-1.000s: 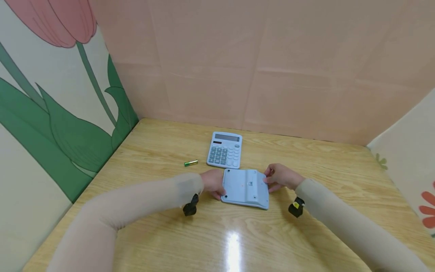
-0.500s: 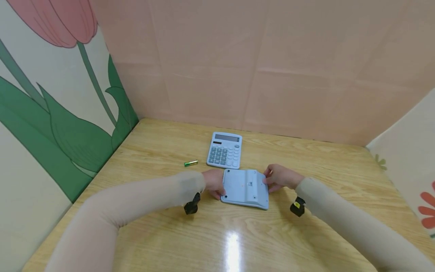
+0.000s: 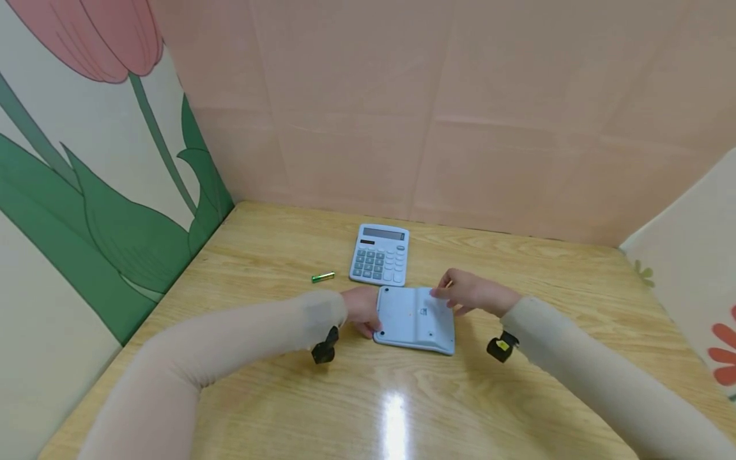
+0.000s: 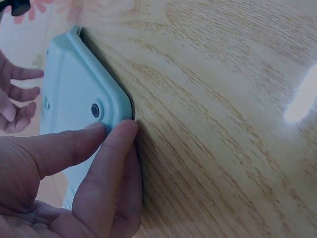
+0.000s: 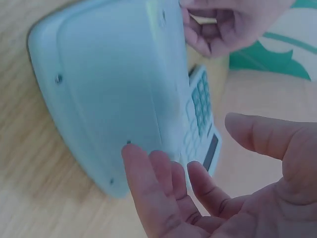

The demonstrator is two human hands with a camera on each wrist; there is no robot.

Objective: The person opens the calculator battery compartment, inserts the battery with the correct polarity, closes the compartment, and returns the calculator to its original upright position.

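A light blue calculator (image 3: 398,316) lies face down on the wooden table, its back with screws and dark feet upward. My left hand (image 3: 362,309) pinches its left edge; in the left wrist view the thumb sits on the back beside a dark foot and the fingers lie along the rim. My right hand (image 3: 470,291) is over the calculator's far right corner, and in the right wrist view its fingers are spread loosely, holding nothing. Whether a fingertip touches the back cannot be told. Behind lies a second blue calculator (image 3: 380,254), keys and display up.
A green battery (image 3: 323,276) lies left of the second calculator. The wooden table (image 3: 276,396) meets a pink backdrop (image 3: 402,108) at its far edge. A tulip-patterned panel stands at the left, a flowered one at the right.
My right hand has let go of the calculator's right edge and moved up and left over its far corner. The left hand and both calculators stay in place.
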